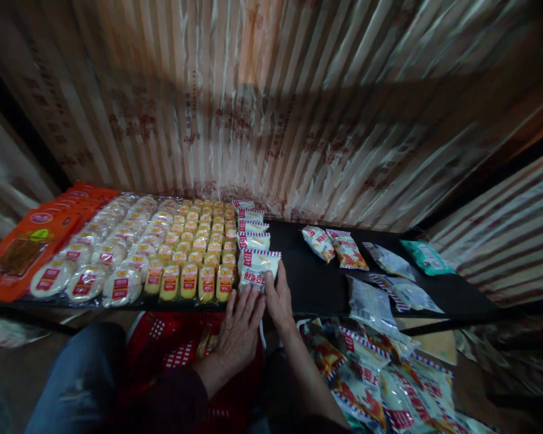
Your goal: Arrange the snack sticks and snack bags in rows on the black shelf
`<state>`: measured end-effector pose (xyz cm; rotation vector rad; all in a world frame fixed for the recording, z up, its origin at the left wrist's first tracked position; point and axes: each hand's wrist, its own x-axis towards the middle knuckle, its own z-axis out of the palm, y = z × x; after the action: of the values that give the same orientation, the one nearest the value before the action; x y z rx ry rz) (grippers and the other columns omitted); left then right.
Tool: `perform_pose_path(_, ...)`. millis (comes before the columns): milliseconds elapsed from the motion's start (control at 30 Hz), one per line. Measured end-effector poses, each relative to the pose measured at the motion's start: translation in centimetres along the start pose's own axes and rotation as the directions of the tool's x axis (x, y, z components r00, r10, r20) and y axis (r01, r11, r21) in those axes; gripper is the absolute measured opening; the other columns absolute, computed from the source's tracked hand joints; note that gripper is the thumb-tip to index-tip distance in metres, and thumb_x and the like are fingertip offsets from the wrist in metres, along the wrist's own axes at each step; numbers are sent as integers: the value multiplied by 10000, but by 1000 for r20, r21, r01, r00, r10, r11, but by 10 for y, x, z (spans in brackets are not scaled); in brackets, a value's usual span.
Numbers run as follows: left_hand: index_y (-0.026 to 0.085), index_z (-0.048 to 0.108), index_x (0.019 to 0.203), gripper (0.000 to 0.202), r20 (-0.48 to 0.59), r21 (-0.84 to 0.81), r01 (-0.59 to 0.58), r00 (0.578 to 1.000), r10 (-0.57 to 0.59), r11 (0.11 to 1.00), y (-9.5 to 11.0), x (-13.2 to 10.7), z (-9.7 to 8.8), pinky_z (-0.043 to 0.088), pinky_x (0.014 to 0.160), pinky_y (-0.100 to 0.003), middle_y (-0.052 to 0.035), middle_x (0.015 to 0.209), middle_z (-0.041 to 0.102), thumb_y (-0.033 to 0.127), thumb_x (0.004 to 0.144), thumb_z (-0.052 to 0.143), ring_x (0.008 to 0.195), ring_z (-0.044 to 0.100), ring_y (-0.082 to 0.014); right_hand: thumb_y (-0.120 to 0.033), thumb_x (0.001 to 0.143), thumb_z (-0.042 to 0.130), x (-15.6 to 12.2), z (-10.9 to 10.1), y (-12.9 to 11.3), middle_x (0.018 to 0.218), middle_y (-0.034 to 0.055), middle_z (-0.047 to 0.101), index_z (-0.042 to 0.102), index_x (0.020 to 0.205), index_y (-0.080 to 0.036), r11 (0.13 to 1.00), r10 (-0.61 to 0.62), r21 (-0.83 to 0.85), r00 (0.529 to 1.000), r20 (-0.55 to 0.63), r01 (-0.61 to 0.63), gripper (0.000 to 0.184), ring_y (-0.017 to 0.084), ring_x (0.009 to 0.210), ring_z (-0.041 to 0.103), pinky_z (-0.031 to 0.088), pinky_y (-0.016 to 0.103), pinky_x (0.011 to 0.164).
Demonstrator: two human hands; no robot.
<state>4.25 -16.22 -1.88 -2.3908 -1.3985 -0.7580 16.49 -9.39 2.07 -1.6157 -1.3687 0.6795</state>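
Observation:
A white snack packet (259, 269) with red lettering and a striped top edge lies at the front of a column of similar packets (254, 241) on the black shelf. My right hand (279, 298) grips its right side, thumb on top and fingers along the edge. Against its lower edge, my left hand (242, 331) rests with fingers stretched out, touching the wrapper. Immediately left of this column stand rows of small yellow wrapped cakes (189, 281). Further left are rows of round white wrapped cakes (87, 283).
Flat orange packets (27, 241) overlap at the shelf's left end. Several loose packets (346, 248) and a teal one (428, 257) lie on the right. Below the shelf are a red basket (145, 343) and a heap of packets (366, 374). Striped plastic sheeting (271, 120) hangs behind.

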Motion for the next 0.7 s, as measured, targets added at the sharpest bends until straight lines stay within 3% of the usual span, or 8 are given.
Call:
perform_pose_path(200, 155, 273, 1442, 612, 28, -56, 5, 1000, -4, 998, 8, -7, -20, 49, 1154, -484, -105, 1549, 161, 248, 859, 438, 1432, 96, -269, -558, 865, 344, -21, -5, -4, 1389, 178, 442, 339, 1389, -124, 994, -74, 65, 982, -175, 87, 681, 267, 1288, 413, 305, 466, 1070)
perform_pose_path(333, 180, 399, 1381, 545, 84, -185, 42, 996, -27, 982, 21, -46, -34, 243, 1124, -400, -70, 1543, 205, 174, 837, 427, 1429, 130, -239, -459, 910, 338, -70, -1, -8, 1320, 145, 500, 439, 1284, -149, 986, -70, 117, 940, -333, 115, 496, 220, 1236, 460, 345, 421, 1052)
perform_pose_path(400, 166, 478, 1324, 504, 122, -247, 63, 992, -34, 967, 22, -74, -36, 313, 1093, -380, -80, 1503, 316, 161, 823, 422, 1417, 184, -233, -430, 901, 377, -99, 8, -4, 1259, 139, 546, 476, 1234, -160, 991, -57, 98, 959, -277, 87, 440, 219, 1183, 503, 383, 406, 1021)
perform_pose_path(467, 148, 509, 1296, 502, 260, -285, 125, 964, -49, 950, 17, -99, -36, 358, 1068, -390, -100, 1436, 431, 151, 802, 415, 1376, 301, -224, -402, 885, 397, -124, 22, 5, 1175, 136, 607, 530, 1167, -152, 997, -52, 51, 991, -120, 58, 399, 227, 1124, 555, 410, 402, 1001)
perform_pose_path(500, 124, 528, 1275, 498, 379, -262, 215, 919, -104, 941, 13, -109, -37, 366, 1062, -401, -124, 1402, 470, 137, 793, 405, 1349, 353, -230, -371, 879, 395, -133, 30, 10, 1167, 141, 619, 549, 1151, -142, 999, -37, 8, 999, -8, 37, 387, 230, 1114, 569, 421, 397, 994)
perform_pose_path(533, 106, 565, 1231, 467, 509, -209, 328, 841, -184, 921, 6, -116, -38, 372, 1055, -398, -143, 1370, 502, 143, 795, 401, 1323, 394, -234, -317, 873, 383, -141, 38, 15, 1156, 147, 633, 561, 1154, -131, 998, -1, -55, 992, 124, 8, 381, 231, 1090, 592, 443, 389, 971)
perform_pose_path(633, 153, 664, 1051, 360, 825, -41, 530, 496, -270, 847, -17, -127, -50, 391, 1014, -382, -133, 1222, 624, 224, 836, 384, 1206, 521, -236, -173, 823, 409, -156, 59, 26, 1108, 147, 671, 636, 1090, -139, 938, 93, -337, 870, 485, 87, 352, 251, 1060, 622, 455, 381, 945)
perform_pose_path(700, 162, 631, 1104, 410, 863, 0, 545, 424, -276, 839, -32, -129, -60, 443, 926, -375, -132, 1112, 678, 251, 882, 298, 1056, 619, -222, -114, 796, 436, -162, 68, 31, 1058, 118, 698, 659, 1057, -169, 888, 139, -419, 758, 637, 190, 348, 237, 1008, 647, 472, 347, 901)
